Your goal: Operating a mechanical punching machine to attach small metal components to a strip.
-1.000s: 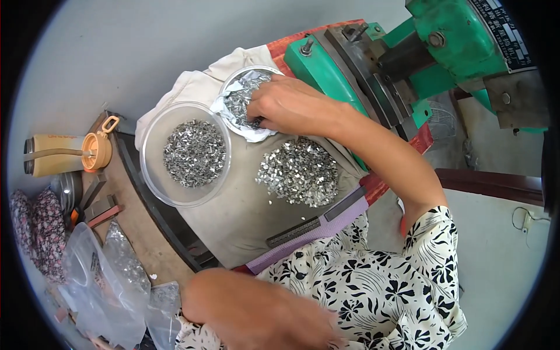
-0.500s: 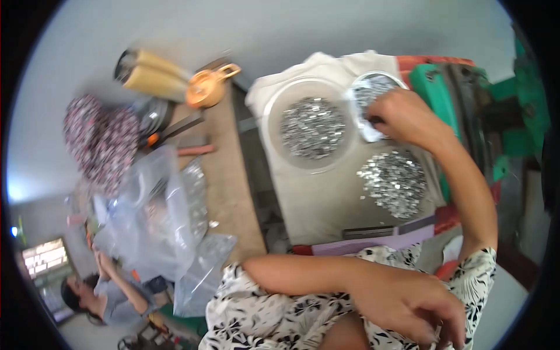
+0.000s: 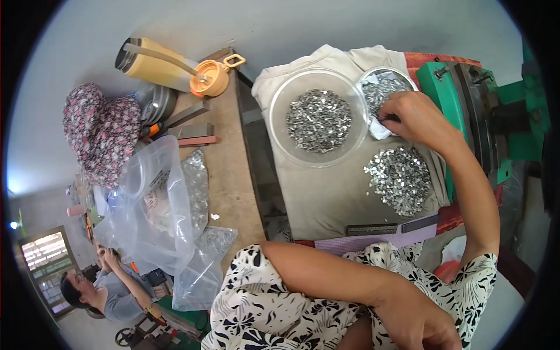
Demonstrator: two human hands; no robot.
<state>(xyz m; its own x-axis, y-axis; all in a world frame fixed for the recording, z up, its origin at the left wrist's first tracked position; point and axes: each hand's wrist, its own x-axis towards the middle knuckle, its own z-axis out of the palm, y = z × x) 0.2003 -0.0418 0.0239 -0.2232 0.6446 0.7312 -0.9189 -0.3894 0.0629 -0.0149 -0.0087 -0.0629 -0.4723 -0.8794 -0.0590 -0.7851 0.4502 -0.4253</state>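
The person's right hand [image 3: 411, 116] is at the small round bowl [image 3: 382, 69], over the edge closest to the person. Its fingers bend down together toward the shiny metal bits [image 3: 382, 86] in the bowl. I can't tell from here if they pinch any. A crumpled white lining [image 3: 382, 130] pokes out of the bowl under the hand.

The left hand [image 3: 417, 328] is low down, over the person's lap, well apart from the bowl. Its fingers bend down and their tips are hidden, so I can't tell if they hold something.

Just left of the bowl is a big clear tub [image 3: 279, 135] with lots of little gray metal pieces [image 3: 319, 121] in it. A loose pile of flat silver chips [image 3: 401, 182] lies near the bowl, on the tan cloth [image 3: 326, 201]. Two dark bars [image 3: 371, 229] lie by the near edge, next to a purple strip [image 3: 344, 245]. A green machine [image 3: 438, 96] stands on the right. On the brown table [image 3: 230, 192] to the left, I see a yellow bottle [image 3: 154, 65] lying on its side.
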